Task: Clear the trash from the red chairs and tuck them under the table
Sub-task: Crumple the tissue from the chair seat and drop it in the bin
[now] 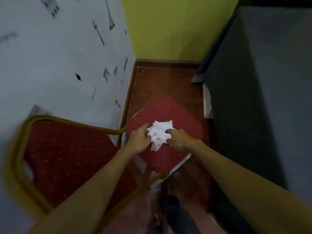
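Head view: a crumpled white paper (pixel 160 132) with faint dark marks is seen near the middle of the red chair seat (pixel 184 115), its long axis running toward the seat's near edge. It is pinched between the curled left hand (pixel 139 141) and right hand (pixel 179 140).

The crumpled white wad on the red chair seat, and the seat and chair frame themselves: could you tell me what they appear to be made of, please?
Crumpled white wad: likely paper, matte, with sharp creases and faint dark print marks.
Red chair seat: woven upholstery fabric, matte, dotted with a regular pale pattern, apparently padded.
Chair frame: probably gold-painted metal tubing, judging by its thin bent curve, though blur leaves that open.
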Tool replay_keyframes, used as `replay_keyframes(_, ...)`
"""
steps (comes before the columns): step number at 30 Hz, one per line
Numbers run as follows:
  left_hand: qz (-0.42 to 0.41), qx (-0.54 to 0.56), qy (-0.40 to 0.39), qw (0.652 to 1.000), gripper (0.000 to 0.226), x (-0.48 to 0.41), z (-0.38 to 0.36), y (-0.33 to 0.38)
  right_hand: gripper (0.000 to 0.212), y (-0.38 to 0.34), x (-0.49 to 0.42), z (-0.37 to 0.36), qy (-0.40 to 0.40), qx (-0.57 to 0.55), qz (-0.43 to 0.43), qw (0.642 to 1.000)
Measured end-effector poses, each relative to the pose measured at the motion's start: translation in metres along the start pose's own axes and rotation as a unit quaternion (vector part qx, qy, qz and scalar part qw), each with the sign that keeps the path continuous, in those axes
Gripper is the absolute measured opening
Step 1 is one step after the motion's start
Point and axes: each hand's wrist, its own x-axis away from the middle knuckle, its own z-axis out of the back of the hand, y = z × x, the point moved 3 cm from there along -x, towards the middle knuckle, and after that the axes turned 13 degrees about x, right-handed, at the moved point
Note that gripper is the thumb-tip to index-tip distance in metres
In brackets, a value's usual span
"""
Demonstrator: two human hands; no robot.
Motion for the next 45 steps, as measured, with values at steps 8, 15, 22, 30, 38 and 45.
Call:
replay_keyframes(8, 0.076, -0.013, 0.005, 0.997, 0.096, -0.084, -0.063, -0.077, 0.084, 0.033, -0.117, -0.053, -0.013, 0.028, 0.000, 1.000)
replay_keyframes(15, 0.086, -0.020, -0.023, 0.996, 0.097, -0.129, -0.112, -0.107, 0.085, 0.052, -0.157, -0.103, 0.065, -0.010, -0.037, 0.997)
replay_keyframes(22, 0.045, 0.005, 0.028, 0.999, 0.022, -0.119, -0.139, -0.106, 0.043, 0.062, -0.134, -0.134, 0.110, -0.080, -0.027, 0.990)
replay_keyframes(30, 0.044, 0.094, 0.037, 0.994, 0.023, -0.062, -0.120, -0.042, 0.021, 0.054, -0.055, -0.099, 0.202, -0.282, -0.084, 0.934)
replay_keyframes(38, -0.031, 0.073, -0.012, 0.997, 0.019, 0.018, -0.093, 0.047, 0.014, 0.045, 0.070, -0.042, 0.299, -0.310, -0.107, 0.896)
replay_keyframes(45, -0.132, 0.087, -0.073, 0.985, 0.011, 0.138, -0.092, 0.113, 0.022, 0.032, 0.223, -0.033, 0.350, -0.321, -0.132, 0.870)
